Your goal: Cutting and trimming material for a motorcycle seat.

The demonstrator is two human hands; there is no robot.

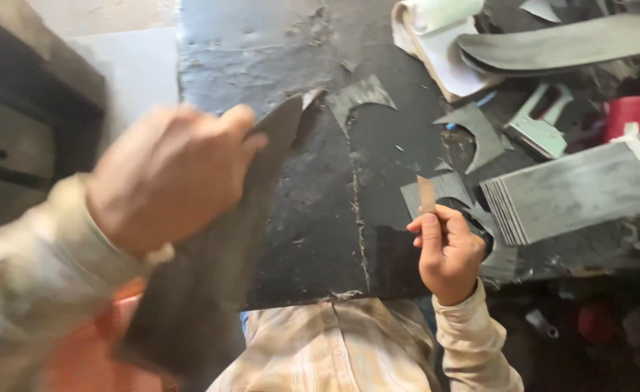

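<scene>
My left hand (167,174) is raised close to the camera and grips a dark grey curved sheet piece (211,261) that hangs down over the front edge of the black work board (312,218). My right hand (447,250) sits at the board's right front and is closed around a short flat blade (426,194) that points up from the fingers. The left hand is blurred by motion.
A stack of grey cut sheets (574,192) lies at the right. Offcuts with curved cut-outs (476,131) are scattered behind it. A long dark sole-shaped strip (567,43), folded white paper (443,43), a metal tool (541,131) and a red container (636,112) sit at the back right.
</scene>
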